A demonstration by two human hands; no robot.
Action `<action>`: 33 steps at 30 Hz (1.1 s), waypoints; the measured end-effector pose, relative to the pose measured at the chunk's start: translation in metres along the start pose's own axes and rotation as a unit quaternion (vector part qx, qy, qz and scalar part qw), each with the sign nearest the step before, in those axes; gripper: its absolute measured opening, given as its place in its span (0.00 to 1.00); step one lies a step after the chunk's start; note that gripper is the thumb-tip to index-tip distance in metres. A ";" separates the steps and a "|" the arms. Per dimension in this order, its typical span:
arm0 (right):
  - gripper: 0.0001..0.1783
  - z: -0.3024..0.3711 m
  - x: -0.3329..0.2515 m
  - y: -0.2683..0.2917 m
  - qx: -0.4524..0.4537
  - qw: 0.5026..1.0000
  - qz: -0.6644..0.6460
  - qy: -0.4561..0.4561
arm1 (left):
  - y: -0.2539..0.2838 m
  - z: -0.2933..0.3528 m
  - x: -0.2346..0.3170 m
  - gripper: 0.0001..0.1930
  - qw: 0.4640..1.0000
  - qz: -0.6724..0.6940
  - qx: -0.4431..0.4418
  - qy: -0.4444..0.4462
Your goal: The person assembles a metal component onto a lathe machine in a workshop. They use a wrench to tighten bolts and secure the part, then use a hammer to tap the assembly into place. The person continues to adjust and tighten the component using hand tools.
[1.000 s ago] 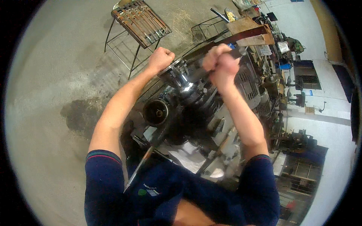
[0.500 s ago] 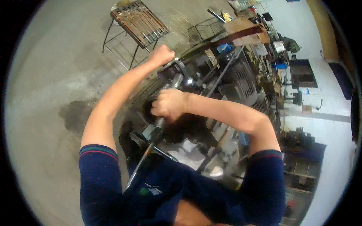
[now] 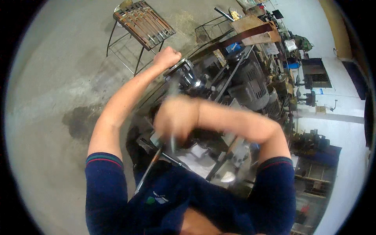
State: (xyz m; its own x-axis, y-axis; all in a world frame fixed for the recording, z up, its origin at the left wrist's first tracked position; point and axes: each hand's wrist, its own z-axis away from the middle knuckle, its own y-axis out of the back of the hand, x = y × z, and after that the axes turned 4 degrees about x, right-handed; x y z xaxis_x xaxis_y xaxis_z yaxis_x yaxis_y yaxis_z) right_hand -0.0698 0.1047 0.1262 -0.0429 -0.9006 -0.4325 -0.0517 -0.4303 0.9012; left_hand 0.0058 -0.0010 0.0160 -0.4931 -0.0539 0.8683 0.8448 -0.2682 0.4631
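Left hand (image 3: 167,58) is clenched beside the shiny fitting (image 3: 192,81), contents hidden. Blurred right hand (image 3: 178,117) appears closed round a metal bar (image 3: 173,144), between fitting and shirt (image 3: 160,213). Judged step: working the bar; next move calls for firm grip.

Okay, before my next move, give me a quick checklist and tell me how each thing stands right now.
1. Left hand closed: ok, curled like a fist beside the metal fitting.
2. Right hand grip firm: cannot tell, the hand is blurred.
3. Hands apart: ok, a gap shows between them.
4. Sleeves clear of both hands: ok, they are short.
5. Long rod clear of the shirt: not ok, its lower end overlaps the shirt in this view; contact is unclear.
6. Bars resting on the stand: ok.
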 end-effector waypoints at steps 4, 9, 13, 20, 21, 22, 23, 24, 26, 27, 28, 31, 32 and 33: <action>0.16 -0.007 -0.002 0.014 -0.004 0.998 0.064 -0.026 | -0.004 -0.011 -0.007 0.16 0.996 0.012 0.079 -0.035; 0.16 0.006 -0.012 0.004 0.062 0.993 -0.093 0.042 | -0.013 0.000 -0.004 0.17 0.999 0.022 0.042 -0.012; 0.19 0.016 0.016 0.012 0.040 0.994 0.021 -0.101 | -0.001 -0.011 -0.004 0.16 0.998 0.011 0.057 -0.026; 0.09 0.057 0.020 0.041 0.303 0.896 -0.013 -0.323 | -0.005 -0.003 -0.002 0.17 0.998 0.038 0.025 -0.031; 0.09 0.078 0.045 0.036 0.354 0.834 -0.027 -0.422 | -0.011 -0.008 -0.008 0.17 0.996 0.082 0.025 -0.030; 0.06 0.106 0.061 0.019 0.361 0.839 0.169 -0.370 | -0.009 -0.005 -0.004 0.16 0.997 0.065 0.026 -0.035; 0.04 0.110 0.049 0.029 0.367 0.846 0.114 -0.370 | -0.013 -0.003 0.000 0.16 0.998 0.050 0.032 -0.035; 0.08 0.101 0.031 0.035 0.482 0.819 -0.083 -0.300 | -0.021 0.001 -0.007 0.16 0.998 0.033 0.034 -0.031; 0.09 0.056 -0.004 0.082 0.505 0.819 -0.202 -0.182 | -0.008 0.008 -0.009 0.16 0.999 0.004 -0.001 0.039; 0.14 0.046 -0.019 0.101 0.474 0.856 -0.169 -0.120 | 0.004 0.002 -0.004 0.17 1.000 0.011 0.012 0.022; 0.19 0.035 -0.036 0.119 0.440 0.886 -0.139 -0.050 | 0.009 0.002 0.000 0.18 1.000 0.014 0.003 0.018; 0.13 0.034 -0.017 0.094 0.419 0.895 -0.143 -0.050 | 0.017 0.004 0.011 0.20 0.997 -0.036 -0.008 0.065; 0.09 0.047 -0.002 0.074 0.421 0.889 -0.133 -0.118 | 0.008 0.001 0.017 0.21 0.997 -0.038 -0.017 0.067; 0.07 0.060 0.017 0.053 0.421 0.880 -0.127 -0.181 | 0.002 0.003 0.020 0.21 0.996 -0.046 -0.031 0.068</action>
State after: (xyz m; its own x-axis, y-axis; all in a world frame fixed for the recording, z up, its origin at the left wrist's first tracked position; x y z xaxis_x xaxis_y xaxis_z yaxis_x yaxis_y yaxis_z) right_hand -0.1329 0.0705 0.1647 -0.2310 -0.6382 -0.7344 -0.8191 -0.2799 0.5008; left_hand -0.0019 0.0000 0.0352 -0.5947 -0.1559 0.7887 0.7826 -0.3370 0.5235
